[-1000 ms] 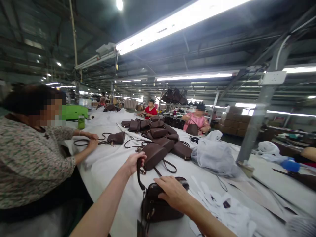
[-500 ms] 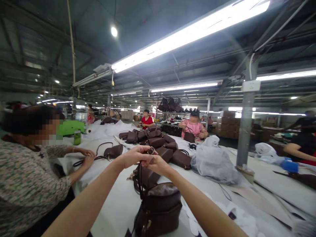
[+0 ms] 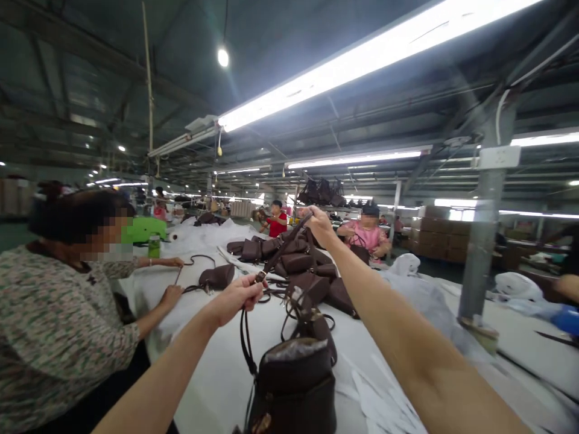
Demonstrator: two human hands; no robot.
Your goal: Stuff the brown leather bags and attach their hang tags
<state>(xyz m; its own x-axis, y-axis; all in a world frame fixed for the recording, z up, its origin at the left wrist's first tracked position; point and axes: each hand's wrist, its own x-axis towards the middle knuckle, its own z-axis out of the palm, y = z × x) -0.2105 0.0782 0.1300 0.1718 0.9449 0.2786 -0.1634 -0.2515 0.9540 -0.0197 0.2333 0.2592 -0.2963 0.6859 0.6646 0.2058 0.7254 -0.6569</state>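
Observation:
A dark brown bag (image 3: pixel 296 386) stands upright at the near edge of the white table, its top open on pale wrapping. Left of centre, my left hand (image 3: pixel 239 296) pinches a brown strap by its small buckle, and a strap loop hangs from there to the bag's left side. Farther up and to the right, my right hand (image 3: pixel 320 224) is closed on the same strap (image 3: pixel 287 241), which runs taut and slanting between both hands. Another part of the strap drops below my right hand.
Several brown bags (image 3: pixel 296 262) are piled beyond my hands on the white table (image 3: pixel 203 355). At the left a person in a floral top (image 3: pixel 67 325) handles a cord beside a bag (image 3: pixel 217 276). Clear plastic (image 3: pixel 414 295) and a grey post (image 3: pixel 484 241) are at the right.
My hands were together and have moved apart: the right went up and right, the left down and left, with the strap stretched between them. The view has shifted slightly.

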